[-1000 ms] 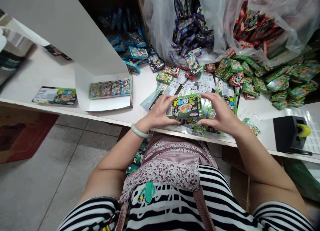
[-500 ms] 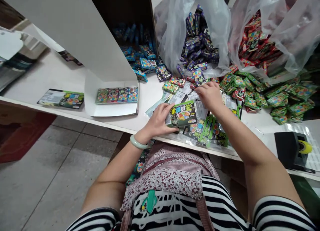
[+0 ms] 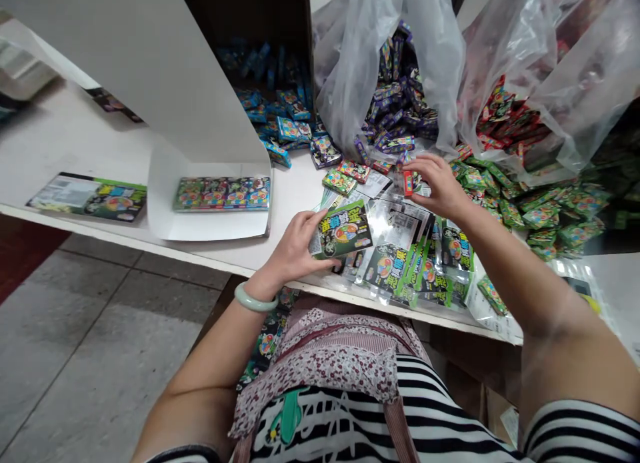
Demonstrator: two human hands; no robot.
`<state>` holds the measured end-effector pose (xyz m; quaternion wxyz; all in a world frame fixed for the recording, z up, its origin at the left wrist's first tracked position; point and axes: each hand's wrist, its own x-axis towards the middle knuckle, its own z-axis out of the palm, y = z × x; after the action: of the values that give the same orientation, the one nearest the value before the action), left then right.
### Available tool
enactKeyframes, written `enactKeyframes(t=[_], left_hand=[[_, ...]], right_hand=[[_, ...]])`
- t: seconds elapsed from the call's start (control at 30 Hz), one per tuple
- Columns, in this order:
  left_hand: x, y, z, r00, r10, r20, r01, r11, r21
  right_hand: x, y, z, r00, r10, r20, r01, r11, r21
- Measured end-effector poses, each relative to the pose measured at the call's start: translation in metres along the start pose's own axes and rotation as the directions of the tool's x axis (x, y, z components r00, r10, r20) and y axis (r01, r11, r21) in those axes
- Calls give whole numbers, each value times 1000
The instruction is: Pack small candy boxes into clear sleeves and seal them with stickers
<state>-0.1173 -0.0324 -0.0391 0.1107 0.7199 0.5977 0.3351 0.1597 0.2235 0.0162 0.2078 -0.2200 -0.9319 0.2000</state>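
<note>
My left hand grips a green and black printed pouch just above the table's front edge. My right hand reaches farther back and pinches a small red candy packet near the loose pile. Between my hands lies a heap of flat green pouches and clear sleeves. Small green packets are scattered to the right, and a few more lie by the bags.
A white cardboard box lies open at left with a row of packets inside. A flat printed pouch lies farther left. Clear plastic bags hold purple packets and red packets. Blue packets fill a dark box.
My right hand let go of the pouch, reached back to the pile and picked up a red packet. My left hand keeps the pouch and has tilted it a little.
</note>
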Motion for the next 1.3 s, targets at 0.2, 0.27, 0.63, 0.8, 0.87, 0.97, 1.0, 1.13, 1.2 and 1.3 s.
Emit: enactKeyframes(t=[0.2, 0.27, 0.63, 0.8, 0.87, 0.97, 1.0, 1.13, 1.2, 1.3], left_hand=[[-1, 1, 1, 1000, 2, 14, -2, 1000, -9], [0, 4, 3, 999, 12, 32, -12, 1000, -6], [-6, 11, 7, 999, 14, 44, -15, 1000, 15], [-3, 12, 11, 999, 29, 46, -29, 1000, -4], [-3, 13, 12, 999, 30, 42, -30, 1000, -8], [-6, 11, 13, 999, 13, 46, -13, 1000, -13], [-7, 10, 13, 999, 6, 46, -6, 1000, -14], [-9, 7, 15, 999, -9, 40, 10, 1000, -17], [-9, 7, 15, 999, -16, 38, 17, 1000, -20], [-10, 6, 12, 999, -20, 31, 21, 999, -26]], right_hand=[[-86, -32, 19, 905, 425, 25, -294, 582, 758], [-100, -41, 24, 895, 442, 62, -294, 479, 827], [-141, -48, 28, 949, 315, 11, -213, 616, 758], [-130, -38, 19, 963, 253, 96, -268, 838, 476], [-125, -35, 16, 949, 315, 26, -312, 923, 226], [-125, -43, 19, 927, 364, -96, -367, 930, -23], [-126, -50, 22, 925, 363, -112, -372, 925, -78], [-122, -85, 44, 939, 335, -74, -342, 898, -275], [-114, -98, 56, 948, 314, -43, -310, 891, -333], [-104, -105, 69, 956, 294, -8, -277, 889, -364]])
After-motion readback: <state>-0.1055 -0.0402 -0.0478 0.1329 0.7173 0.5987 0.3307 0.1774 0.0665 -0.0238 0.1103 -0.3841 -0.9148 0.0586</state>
